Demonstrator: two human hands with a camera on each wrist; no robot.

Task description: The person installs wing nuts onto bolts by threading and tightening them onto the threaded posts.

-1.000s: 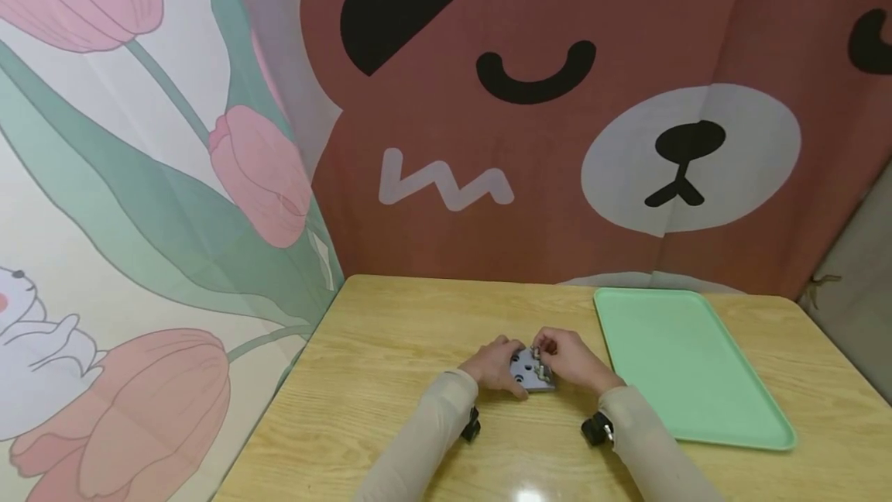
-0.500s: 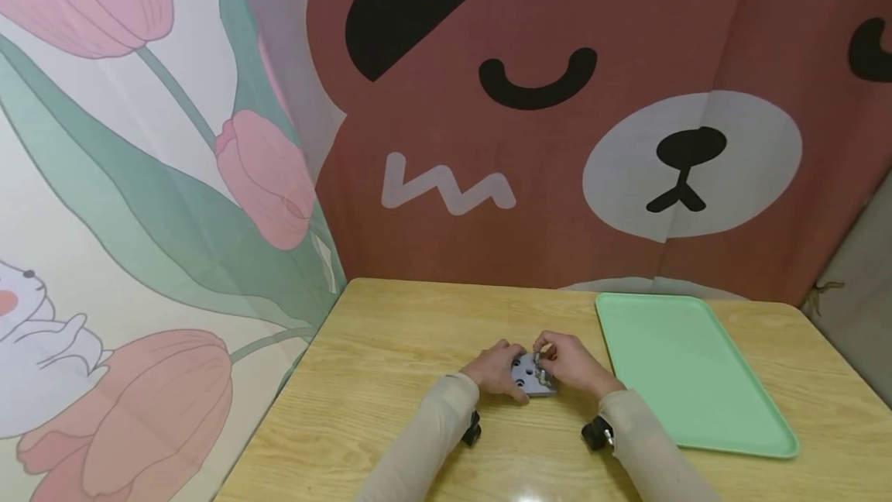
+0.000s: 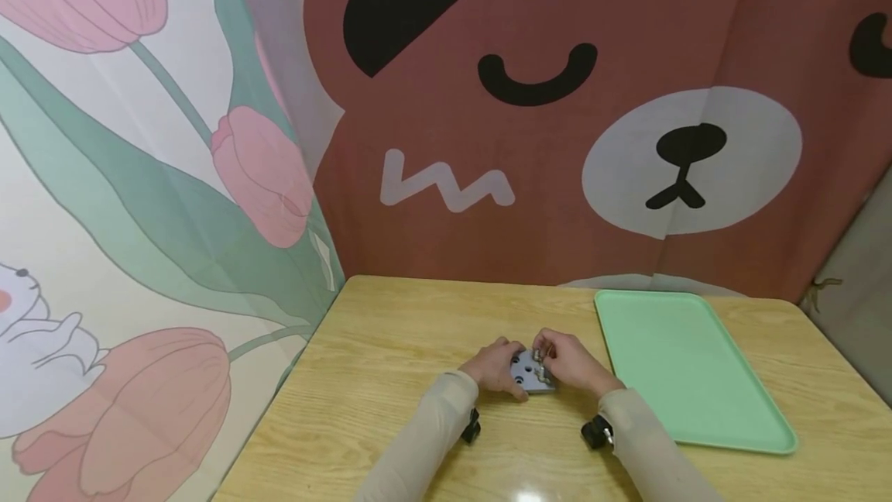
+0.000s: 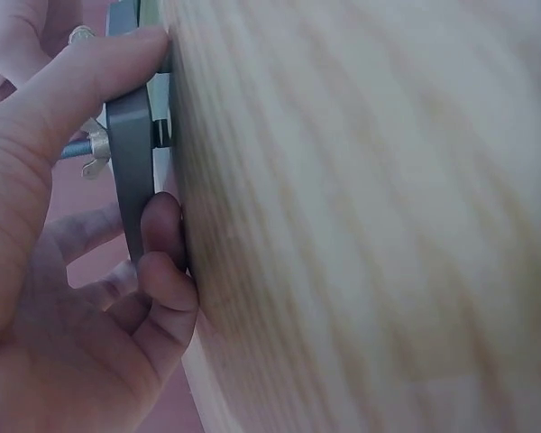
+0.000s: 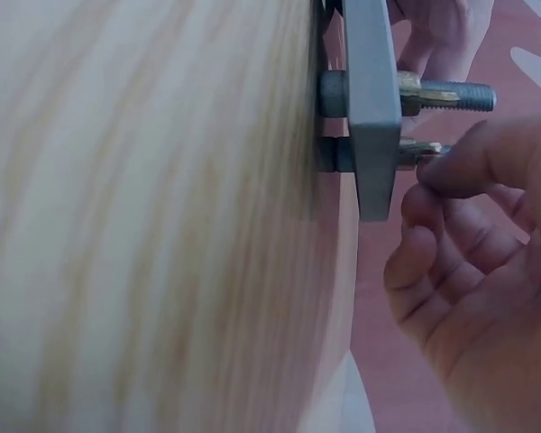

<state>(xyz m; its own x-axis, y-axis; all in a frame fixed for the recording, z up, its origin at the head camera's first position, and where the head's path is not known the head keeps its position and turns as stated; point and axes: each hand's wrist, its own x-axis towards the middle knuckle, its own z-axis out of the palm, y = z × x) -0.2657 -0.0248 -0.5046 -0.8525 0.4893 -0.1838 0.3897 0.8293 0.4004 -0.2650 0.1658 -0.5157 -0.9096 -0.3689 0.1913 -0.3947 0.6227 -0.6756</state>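
A flat grey plate (image 3: pixel 526 383) with several round holes is held just above the wooden table, near its middle. My left hand (image 3: pixel 493 367) grips its left side, thumb and fingers spread around the edge. Two bolts pass through the plate; their heads (image 5: pixel 332 94) are on the table side. One wing nut (image 5: pixel 421 94) sits on the bolt with a longer threaded end showing. On the other bolt, the thumb and index finger of my right hand (image 3: pixel 570 362) pinch a second wing nut (image 5: pixel 415 153), partly hidden by the fingertips.
A light green tray (image 3: pixel 683 370) lies on the table (image 3: pixel 390 331) to the right of my right hand. Behind the table hangs a curtain (image 3: pixel 432 246) with a bear print. Small black cameras (image 3: pixel 597 431) are strapped at both wrists.
My right fingers shift slightly at the wing nut. The left hand and the plate stay in the same place; the head view tilts a little.
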